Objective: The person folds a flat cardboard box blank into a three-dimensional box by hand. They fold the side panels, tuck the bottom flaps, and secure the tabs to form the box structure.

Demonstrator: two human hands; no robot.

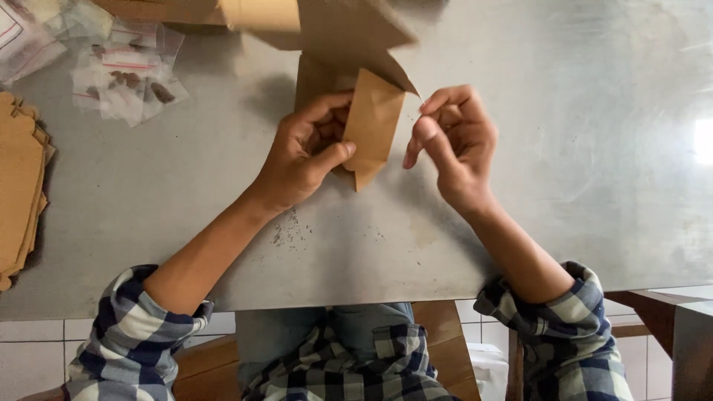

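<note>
- I see the left hand gripping a brown cardboard piece, thumb pressed on its front face, other fingers curled behind it — clamped on the fold.
- Cardboard piece is partly folded, one flap hanging down to a point, upper part spreading toward the far edge of the grey metal table; top of it is motion-blurred, so exact shape there I can't tell.
- Right hand sits just beside the cardboard's rt edge, index finger stretched toward it, other fingers loosely bent. Fingers apart, not clamped on anything I can make out; whether the fingertip touches the card I can't tell.
- Both hands work near the middle of the table, closer to the far edge than the near one.
- Far-left corner: a pile of small clear plastic bags w/ dark bits inside, well apart from the hands.
- Left edge: a stack of flat brown cardboard blanks, partly cut off by the view.
- Some dark crumbs on the table just below the left wrist.
- Plaid blue-white sleeves rolled up at both forearms, at the near edge.
</note>
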